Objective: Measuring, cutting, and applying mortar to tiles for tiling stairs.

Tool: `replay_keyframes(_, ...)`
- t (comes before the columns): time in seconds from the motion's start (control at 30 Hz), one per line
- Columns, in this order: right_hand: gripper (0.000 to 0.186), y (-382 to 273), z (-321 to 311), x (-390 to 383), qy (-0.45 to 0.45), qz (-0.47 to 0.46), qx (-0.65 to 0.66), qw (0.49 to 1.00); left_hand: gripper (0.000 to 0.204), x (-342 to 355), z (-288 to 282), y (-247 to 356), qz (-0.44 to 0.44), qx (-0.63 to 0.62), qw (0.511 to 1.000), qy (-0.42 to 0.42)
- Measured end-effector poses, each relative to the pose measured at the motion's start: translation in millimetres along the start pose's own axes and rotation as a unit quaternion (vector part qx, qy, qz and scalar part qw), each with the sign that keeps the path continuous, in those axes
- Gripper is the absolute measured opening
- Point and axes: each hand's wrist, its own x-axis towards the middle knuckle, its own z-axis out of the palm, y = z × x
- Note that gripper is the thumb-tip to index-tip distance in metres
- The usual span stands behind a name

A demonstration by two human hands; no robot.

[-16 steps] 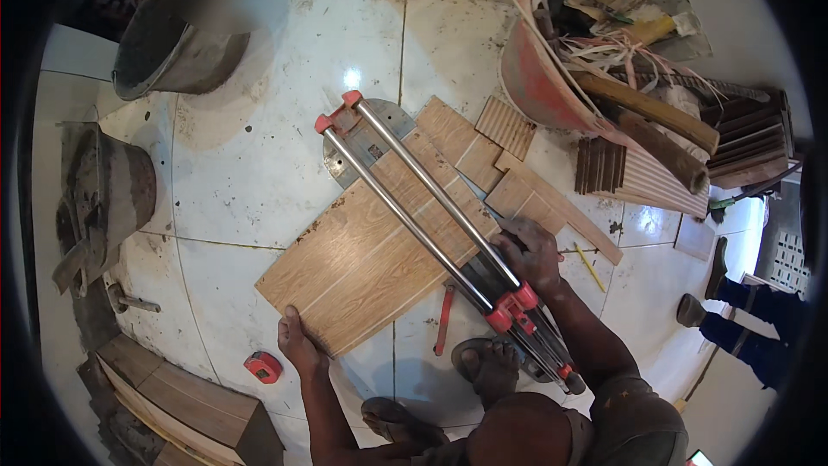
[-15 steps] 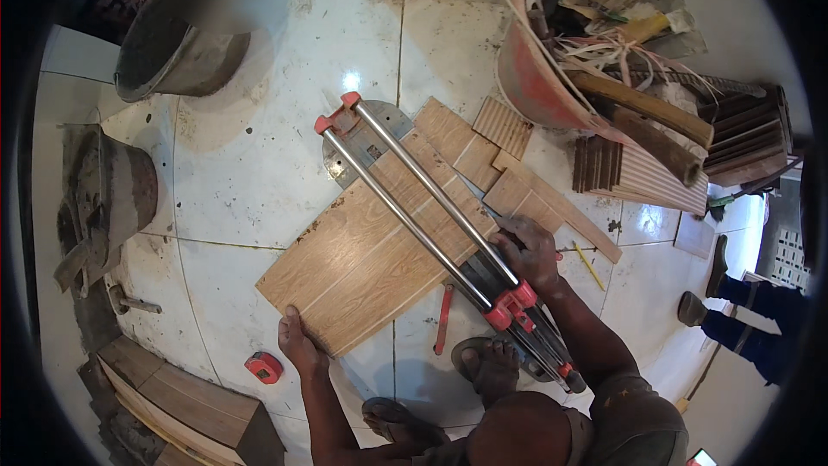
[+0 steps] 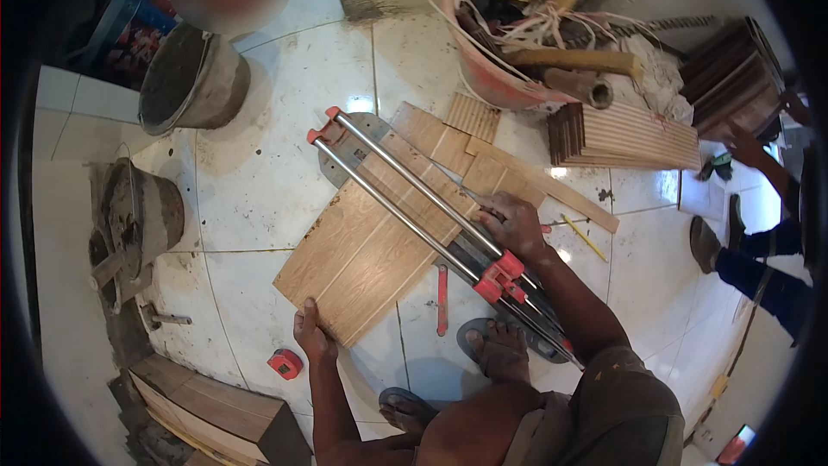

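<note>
on white tiled floor [image 3: 263, 194], brown plank [image 3: 358, 246] in left hand's [image 3: 314, 333] grip, right hand's [image 3: 516, 223] unclear

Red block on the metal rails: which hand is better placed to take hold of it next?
Probably the right hand: it is close beside the red block. The left hand is farther away, its thumb on the near-left edge of the wood-patterned tile.
</note>
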Motion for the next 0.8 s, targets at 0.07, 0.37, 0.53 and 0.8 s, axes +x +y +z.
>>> replay_keyframes(0.07, 0.029, -5.5, -1.6, 2.4, -0.040, 0.033, -0.030, 0.998, 0.033, 2.1, -6.5, -2.1, 0.015, 0.014, 1.000, -0.003)
replay_keyframes(0.37, 0.029, 0.8, 1.5, -1.9, -0.013, 0.017, 0.002, 1.000, 0.037, 4.3, -15.6, -4.3, 0.009, 0.036, 0.999, -0.035)
replay_keyframes(0.53, 0.030, 2.6, 2.9, -0.4, -0.003, 0.008, -0.002, 1.000, 0.038, 9.8, -26.3, -6.0, 0.039, 0.101, 0.992, -0.063)
replay_keyframes(0.8, 0.031, 3.5, 1.4, -1.7, -0.029, 0.053, 0.040, 0.997, 0.042, 7.0, -19.8, -2.8, 0.015, 0.077, 0.995, -0.055)
